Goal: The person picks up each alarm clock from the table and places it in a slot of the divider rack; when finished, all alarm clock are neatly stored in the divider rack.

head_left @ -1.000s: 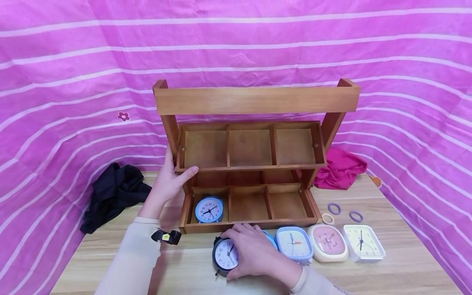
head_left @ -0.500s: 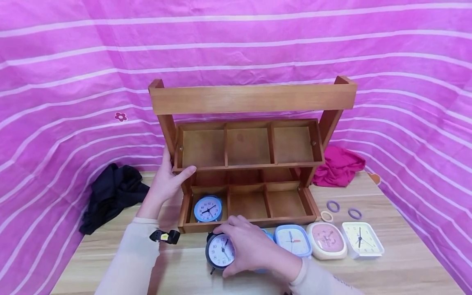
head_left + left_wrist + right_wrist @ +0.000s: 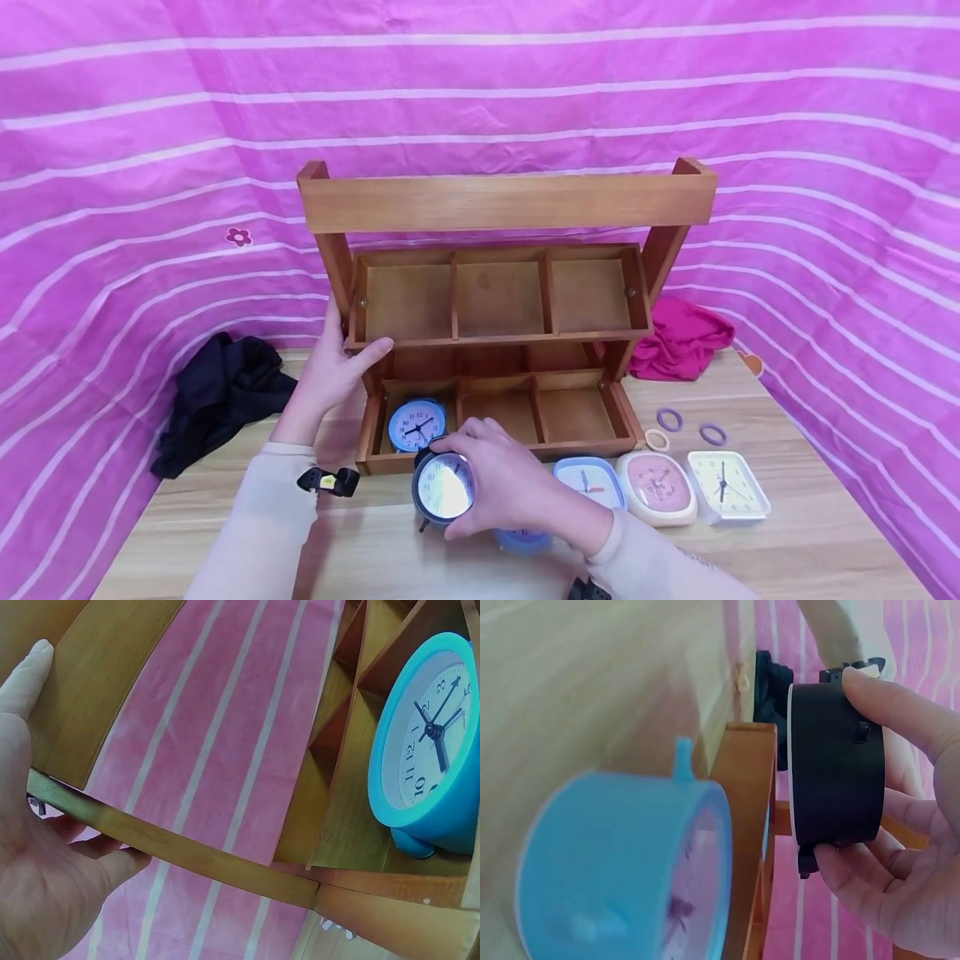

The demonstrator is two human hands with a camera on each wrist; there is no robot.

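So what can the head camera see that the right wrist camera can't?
Only the head view shows the whole wooden shelf, the left hand gripping its side, the pink clock, the white clock and the hair ties. Only the right wrist view shows the black clock's side. Both show the right hand holding that black clock.

We see a wooden rack (image 3: pixel 502 202), its stained boards smooth with a soft sheen. The black clock (image 3: pixel 442 490) has a matt plastic-looking case and a glossy face that catches glare. The blue clock (image 3: pixel 431 750) looks like smooth, slightly shiny plastic. The desk (image 3: pixel 787 550) shows pale wood grain, matt. The backdrop (image 3: pixel 150 125) is creased pink cloth.
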